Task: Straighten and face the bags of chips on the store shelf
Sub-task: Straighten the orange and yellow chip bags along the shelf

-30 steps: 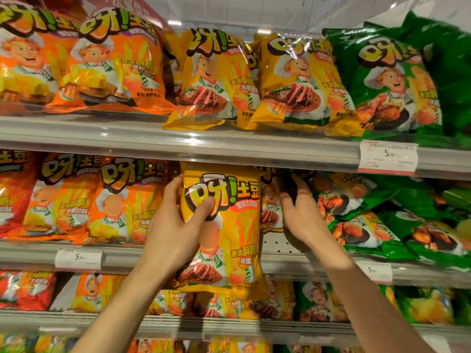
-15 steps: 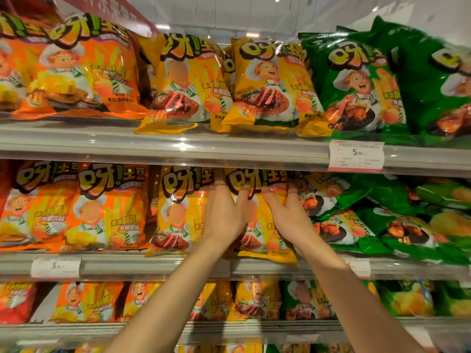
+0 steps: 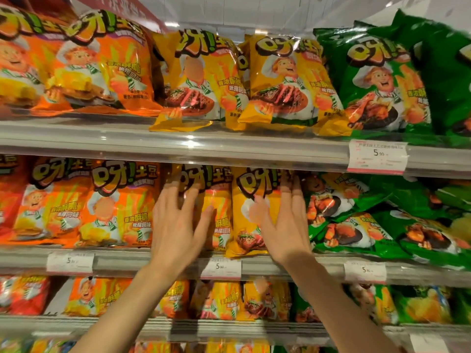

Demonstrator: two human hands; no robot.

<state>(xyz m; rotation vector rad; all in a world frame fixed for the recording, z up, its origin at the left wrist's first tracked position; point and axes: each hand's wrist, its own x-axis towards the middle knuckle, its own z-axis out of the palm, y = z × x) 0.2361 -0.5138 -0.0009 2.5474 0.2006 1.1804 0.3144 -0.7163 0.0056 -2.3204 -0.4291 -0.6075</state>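
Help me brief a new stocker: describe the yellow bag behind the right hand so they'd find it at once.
Find the middle shelf, where orange bags give way to green. The yellow bag stands upright there, behind the open right hand. It is the last yellow one before the slumped green bags.

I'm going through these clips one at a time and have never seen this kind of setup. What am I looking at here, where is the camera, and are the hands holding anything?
No machine here: a person wears a wide-angle camera on the head, so you look forward and down along their own arms at a store shelf. The left hand and right hand are both spread open with straight fingers in front of two yellow chip bags on the middle shelf. They are motion-blurred, so I cannot tell if they press the bags; neither grips anything. To the left stand orange bags, to the right green bags lying tilted and jumbled. White price tags sit on the shelf edges.
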